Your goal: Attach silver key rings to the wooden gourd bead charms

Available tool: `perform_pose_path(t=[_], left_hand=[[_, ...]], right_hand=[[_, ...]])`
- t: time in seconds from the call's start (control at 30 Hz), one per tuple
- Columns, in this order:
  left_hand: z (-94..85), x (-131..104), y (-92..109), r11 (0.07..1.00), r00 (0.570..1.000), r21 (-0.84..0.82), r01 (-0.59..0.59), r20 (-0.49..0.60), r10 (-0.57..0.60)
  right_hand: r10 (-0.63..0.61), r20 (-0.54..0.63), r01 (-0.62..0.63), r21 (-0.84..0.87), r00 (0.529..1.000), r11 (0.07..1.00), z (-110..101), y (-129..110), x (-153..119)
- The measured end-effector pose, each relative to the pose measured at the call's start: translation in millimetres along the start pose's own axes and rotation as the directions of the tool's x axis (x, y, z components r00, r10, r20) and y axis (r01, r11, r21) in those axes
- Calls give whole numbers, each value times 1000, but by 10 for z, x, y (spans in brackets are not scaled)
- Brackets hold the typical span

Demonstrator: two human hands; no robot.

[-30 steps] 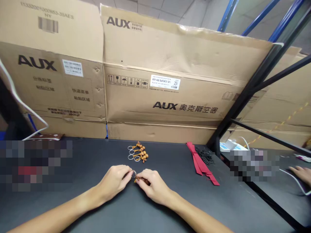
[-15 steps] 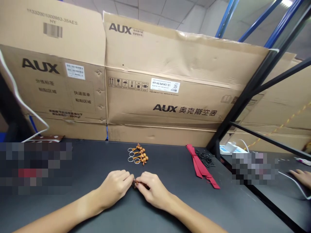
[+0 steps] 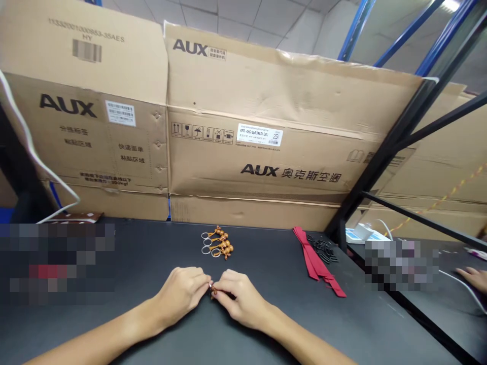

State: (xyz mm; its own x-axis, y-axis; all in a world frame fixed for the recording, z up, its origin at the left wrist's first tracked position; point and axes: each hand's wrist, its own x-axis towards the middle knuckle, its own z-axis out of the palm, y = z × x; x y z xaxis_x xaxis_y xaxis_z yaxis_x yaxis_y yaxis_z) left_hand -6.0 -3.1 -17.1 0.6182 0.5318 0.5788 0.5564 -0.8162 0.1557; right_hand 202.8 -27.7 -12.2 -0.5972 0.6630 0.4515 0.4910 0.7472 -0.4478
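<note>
Near the middle of the dark table, my left hand [image 3: 187,290] and my right hand [image 3: 240,294] meet at the fingertips. Between them is a small brown beaded keychain [image 3: 213,291], mostly covered by the fingers. My right thumb and forefinger pinch its beads. The left fingertips are closed on its upper end, where a bit of shiny metal shows, perhaps the ring. Just beyond my hands lie several wooden-bead keychains [image 3: 225,245] in a group, their metal rings pointing left.
Red ribbon strips [image 3: 316,263] lie to the right beside a pile of black pieces [image 3: 322,249]. Large cardboard boxes [image 3: 251,152] wall off the back. A black rack post [image 3: 375,157] slants up at right. Another person's hand [image 3: 472,279] rests at the far right.
Both hands stay in nearly the same place. The fingertips have shifted slightly on the keychain, and more of its beads now show below the fingers. The view has moved a little.
</note>
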Motion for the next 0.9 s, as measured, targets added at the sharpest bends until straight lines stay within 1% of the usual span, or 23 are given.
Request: perform_pose_path(t=[0.03,0.1,0.13,0.17,0.2,0.27,0.33,0.37,0.4,0.43,0.47,0.53,0.6,0.63,0.67,0.7,0.77,0.83,0.9], left_hand=[[-2,17,-9,995,998,-65,70,6,-70],[-11,51,-21,964,978,-165,209,54,-203],[-16,62,-23,951,968,-183,250,72,-241],[-19,66,-22,950,967,-178,255,72,-246],[-20,63,-19,963,975,-152,223,56,-217],[-15,36,-14,995,996,-50,83,17,-82],[-4,2,-14,995,997,68,-74,18,73],[1,-11,-17,987,992,104,-126,27,124],[5,-16,-20,983,989,111,-148,29,146],[6,-15,-24,986,990,86,-140,17,139],[4,-5,-27,994,995,33,-105,6,104],[-9,30,-28,992,1000,-123,25,16,-24],[-24,65,-24,956,984,-241,166,107,-143],[-29,74,-22,947,979,-258,191,126,-163],[-30,75,-20,954,981,-242,180,114,-156],[-29,68,-19,972,990,-192,134,77,-121],[-29,39,-16,999,1000,-32,-23,-6,22],[-44,7,-9,972,980,131,-195,-21,199],[-80,-14,1,912,939,240,-334,1,344]], right_hand=[[-4,4,4,3,1000,1000,0,2,1],[0,-1,0,7,1000,1000,-4,6,4],[6,-8,-6,6,1000,1000,-7,7,6],[11,-14,-11,4,1000,1000,-11,7,8],[14,-18,-14,2,1000,1000,-15,7,10],[16,-18,-16,-1,1000,1000,-21,7,10],[15,-13,-15,-3,1000,1000,-21,9,7],[11,-10,-11,-2,1000,1000,-19,11,5],[4,-5,-4,0,1000,1000,-17,12,3],[-6,-1,6,1,1000,1000,-14,14,2],[-15,4,15,1,1000,1000,-13,14,2],[-25,10,25,-5,1000,1000,-15,10,4],[-18,6,18,-20,1000,1000,-22,3,10],[-13,1,13,-24,1000,1000,-27,-1,12],[-8,-4,8,-26,1000,1000,-32,-5,14],[-4,-8,4,-27,1000,1000,-36,-9,14],[0,-11,-1,-24,1000,1000,-40,-14,12],[8,-6,-8,-21,1000,1000,-38,-15,5],[11,0,-11,-13,1000,1000,-33,-12,-2]])
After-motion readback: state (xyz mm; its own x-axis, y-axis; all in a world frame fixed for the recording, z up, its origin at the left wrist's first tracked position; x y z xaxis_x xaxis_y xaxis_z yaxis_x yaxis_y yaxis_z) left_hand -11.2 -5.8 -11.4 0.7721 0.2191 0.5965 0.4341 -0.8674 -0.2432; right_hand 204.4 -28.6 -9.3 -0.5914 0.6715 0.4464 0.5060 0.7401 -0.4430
